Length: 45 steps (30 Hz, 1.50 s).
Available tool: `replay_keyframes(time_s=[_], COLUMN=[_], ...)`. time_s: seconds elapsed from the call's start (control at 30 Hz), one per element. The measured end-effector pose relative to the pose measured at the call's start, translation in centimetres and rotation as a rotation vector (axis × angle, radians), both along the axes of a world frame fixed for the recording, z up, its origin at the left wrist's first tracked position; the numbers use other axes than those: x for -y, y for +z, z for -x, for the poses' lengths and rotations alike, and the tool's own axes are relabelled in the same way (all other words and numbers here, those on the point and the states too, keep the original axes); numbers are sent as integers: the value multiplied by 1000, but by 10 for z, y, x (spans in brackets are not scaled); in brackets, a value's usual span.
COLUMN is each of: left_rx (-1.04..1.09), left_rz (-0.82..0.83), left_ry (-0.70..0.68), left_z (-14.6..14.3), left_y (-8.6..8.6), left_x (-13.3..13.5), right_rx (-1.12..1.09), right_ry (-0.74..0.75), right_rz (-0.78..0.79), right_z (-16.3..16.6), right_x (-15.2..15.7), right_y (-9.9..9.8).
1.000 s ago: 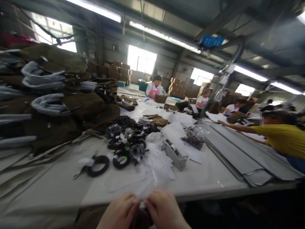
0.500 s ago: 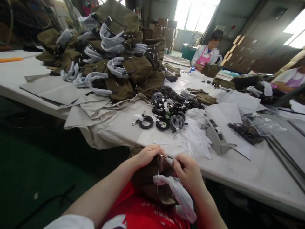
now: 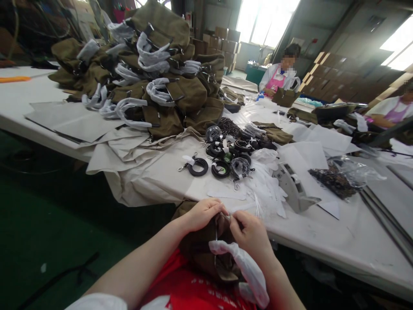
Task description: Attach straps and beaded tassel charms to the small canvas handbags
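An olive-brown bag (image 3: 198, 245) rests on my lap against the table's front edge, its zipped mouth partly open. One of its handles (image 3: 240, 260) is wrapped in white paper and hangs toward my right forearm. With fingers pinched, my left hand (image 3: 206, 213) holds the bag at the far end of its opening. Close beside it, my right hand (image 3: 250, 230) is closed on the edge of the same opening. The fingertips of both hands almost meet. Whatever small part lies between them is too small to make out.
Olive bags with wrapped handles form a big pile (image 3: 180, 90) at the back left. Coiled black straps (image 3: 197, 167) with metal clips lie ahead of me, near a grey tape dispenser (image 3: 292, 187) and a plastic bag of small dark parts (image 3: 338, 176). Two people sit across the table.
My right hand has moved left, closer to my left hand at the bag's opening. The gap between the hands has narrowed. The things on the table stay put.
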<state>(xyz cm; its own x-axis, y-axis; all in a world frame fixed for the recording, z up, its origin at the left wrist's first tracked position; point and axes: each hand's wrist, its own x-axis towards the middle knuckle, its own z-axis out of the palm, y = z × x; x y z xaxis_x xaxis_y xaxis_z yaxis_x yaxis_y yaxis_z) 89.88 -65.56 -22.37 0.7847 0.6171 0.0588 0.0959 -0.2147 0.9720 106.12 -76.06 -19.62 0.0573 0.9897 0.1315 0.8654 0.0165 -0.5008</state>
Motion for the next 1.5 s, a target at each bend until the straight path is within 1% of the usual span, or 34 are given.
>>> replay_keyframes(time_s=[0.07,0.13,0.27,0.37,0.43,0.47,0.53,0.57,0.6,0.67,0.7,0.73,0.77,0.8,0.83,0.9,0.97,1.07,1.17,1.23,1.3,1.37,1.43,1.5], left_rx=[-24,-84,-202,-189,-146,-121,-74,-54,-41,-88,-171,-273,-432,-532,-594,-684,-716,-700,-654,-604,-530,-444,-373,-328], left_rz=[-147,-308,-590,-760,-801,-799,-757,-719,-674,-583,-543,-511,-480,-455,-435,-400,-379,-338,-244,-152,-55,20,60,76], left_ry=[-37,-34,78,153,214,250,315,327,322,308,343,401,524,635,708,781,772,690,593,516,428,352,300,279], left_z=[4,8,10,11,13,14,16,18,19,22,25,28,32,35,40,47,51,51,45,41,39,38,38,37], left_y=[5,6,2,5,13,19,30,34,36,35,31,26,20,14,8,-3,-10,-14,-11,-6,1,9,17,21], left_x=[2,6,14,18,22,24,27,26,23,7,-6,-22,-40,-59,-78,-109,-131,-146,-146,-137,-122,-101,-79,-60], right_rx=[5,4,2,-58,-151,-217,-377,-472,-585,-855,-990,-1108,-1195,-1249,-1273,-1264,-1227,-1187,-1211,-1234,-1224,-1198,-1177,-1168], right_ry=[32,51,76,57,55,84,194,244,263,203,141,84,45,24,22,29,45,63,1,-72,-119,-135,-124,-103], right_rz=[49,91,127,70,-8,-36,-52,-35,2,116,174,221,249,251,241,216,212,251,250,225,213,214,223,242], right_z=[-1,-3,-9,-8,-3,0,6,9,12,17,19,21,22,24,25,28,31,34,36,38,39,39,40,40], right_x=[-3,-5,-8,-11,-13,-14,-16,-17,-18,-19,-19,-18,-18,-17,-17,-16,-16,-19,-25,-31,-37,-43,-48,-51], right_y=[-5,-11,-20,-19,-15,-12,-10,-11,-13,-21,-26,-31,-34,-37,-39,-39,-37,-33,-30,-28,-26,-24,-22,-20])
